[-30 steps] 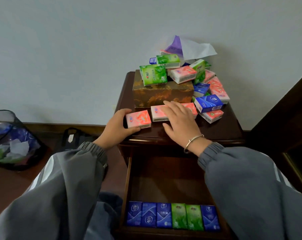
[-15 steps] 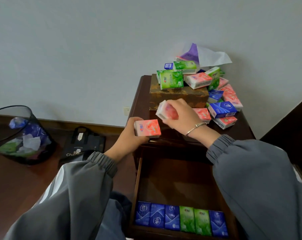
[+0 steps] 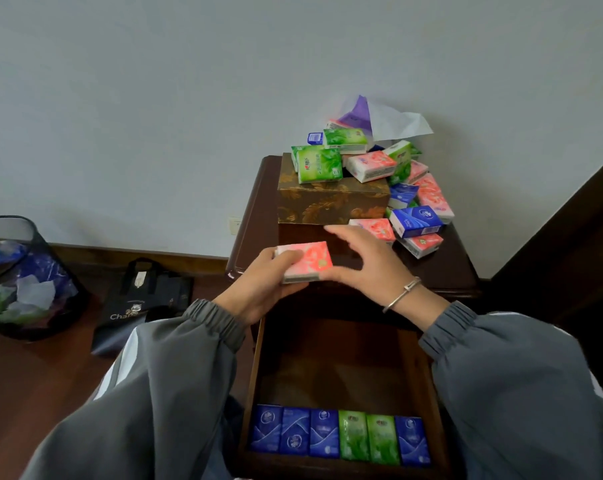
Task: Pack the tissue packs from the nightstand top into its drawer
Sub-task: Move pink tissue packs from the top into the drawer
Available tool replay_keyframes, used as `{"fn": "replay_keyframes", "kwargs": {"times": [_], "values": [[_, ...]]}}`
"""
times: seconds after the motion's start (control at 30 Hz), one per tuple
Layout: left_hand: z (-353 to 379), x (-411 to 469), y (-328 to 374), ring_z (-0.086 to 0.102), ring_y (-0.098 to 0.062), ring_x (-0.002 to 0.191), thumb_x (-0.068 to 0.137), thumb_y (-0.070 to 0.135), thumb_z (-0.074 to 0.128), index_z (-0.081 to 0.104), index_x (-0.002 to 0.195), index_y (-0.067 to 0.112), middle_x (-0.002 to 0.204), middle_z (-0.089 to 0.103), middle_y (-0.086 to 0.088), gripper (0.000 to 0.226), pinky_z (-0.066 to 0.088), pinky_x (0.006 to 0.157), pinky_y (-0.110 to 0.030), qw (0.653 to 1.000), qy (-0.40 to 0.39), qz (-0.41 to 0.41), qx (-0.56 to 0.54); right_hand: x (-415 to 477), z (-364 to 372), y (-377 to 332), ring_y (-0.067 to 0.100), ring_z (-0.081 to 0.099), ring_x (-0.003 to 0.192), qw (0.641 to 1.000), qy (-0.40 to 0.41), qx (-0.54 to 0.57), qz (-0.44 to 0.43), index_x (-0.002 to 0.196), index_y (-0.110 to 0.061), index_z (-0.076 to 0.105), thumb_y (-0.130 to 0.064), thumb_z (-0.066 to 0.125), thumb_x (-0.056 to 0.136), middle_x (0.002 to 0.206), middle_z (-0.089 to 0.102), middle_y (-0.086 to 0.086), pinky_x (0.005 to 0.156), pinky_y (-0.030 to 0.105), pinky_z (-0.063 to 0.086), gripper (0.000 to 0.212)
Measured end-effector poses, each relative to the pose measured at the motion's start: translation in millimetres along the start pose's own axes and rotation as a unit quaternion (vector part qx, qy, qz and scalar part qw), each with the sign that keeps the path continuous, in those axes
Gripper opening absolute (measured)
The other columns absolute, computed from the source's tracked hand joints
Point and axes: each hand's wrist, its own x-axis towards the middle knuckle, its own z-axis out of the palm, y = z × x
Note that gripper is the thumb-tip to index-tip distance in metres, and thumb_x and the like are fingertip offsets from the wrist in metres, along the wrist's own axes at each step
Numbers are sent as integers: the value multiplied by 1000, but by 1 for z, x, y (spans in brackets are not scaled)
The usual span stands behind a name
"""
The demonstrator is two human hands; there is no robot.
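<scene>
My left hand (image 3: 258, 292) grips a pink tissue pack (image 3: 308, 259), which looks like two stacked, held over the nightstand's front edge with the thumb on top. My right hand (image 3: 369, 265) hovers at the pack's right side with its fingers spread, its thumb touching the lower right corner. Behind them a pile of green, pink and blue packs (image 3: 372, 164) lies on and beside a brown patterned tissue box (image 3: 331, 206) on the nightstand top (image 3: 445, 271). Below, the drawer (image 3: 251, 393) stands open with a row of blue and green packs (image 3: 341, 434) along its near edge.
A black mesh waste bin (image 3: 26, 282) holding wrappers stands on the floor at the left. A black shopping bag (image 3: 144, 303) leans next to the nightstand. Dark wooden furniture (image 3: 570, 237) rises at the right. The drawer's back part is bare wood.
Both hands lifted pink packs off the nightstand top. The right hand brought its pack onto the left hand's pack and spread its fingers; the left hand now holds both.
</scene>
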Motion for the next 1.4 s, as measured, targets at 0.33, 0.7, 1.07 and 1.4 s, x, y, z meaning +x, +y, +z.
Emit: {"fn": "replay_keyframes", "kwargs": {"times": [0.33, 0.7, 1.07, 1.4], "values": [[-6, 25, -8, 65, -17, 105, 87, 31, 62, 48, 123, 17, 121, 60, -9, 41, 56, 73, -26, 992, 101, 79, 5, 6, -78, 109, 37, 42, 123, 946, 88, -243, 197, 135, -7, 43, -22, 70, 79, 135, 45, 20, 102, 40, 32, 64], [-10, 32, -11, 63, -18, 107, 87, 34, 60, 49, 118, 17, 117, 61, -9, 37, 56, 68, -24, 990, 126, 66, -16, 32, -85, 117, 33, 51, 109, 950, 6, -219, 221, 126, -16, 43, -35, 77, 70, 128, 44, 15, 89, 39, 45, 68], [-12, 31, -16, 64, -17, 108, 86, 38, 60, 48, 124, 18, 120, 62, -8, 45, 56, 75, -26, 989, 115, 85, -27, -21, -29, 73, 21, 51, 108, 946, -17, -311, 86, 120, -22, 51, -67, 66, 65, 116, 55, 1, 87, 33, 41, 73], [-13, 32, -17, 64, -17, 106, 83, 40, 62, 49, 122, 18, 119, 62, -7, 46, 57, 71, -25, 989, 121, 82, -27, -3, -61, 97, 33, 51, 113, 923, 201, -179, 273, 118, -14, 55, -50, 63, 78, 123, 56, 13, 92, 44, 45, 54]]}}
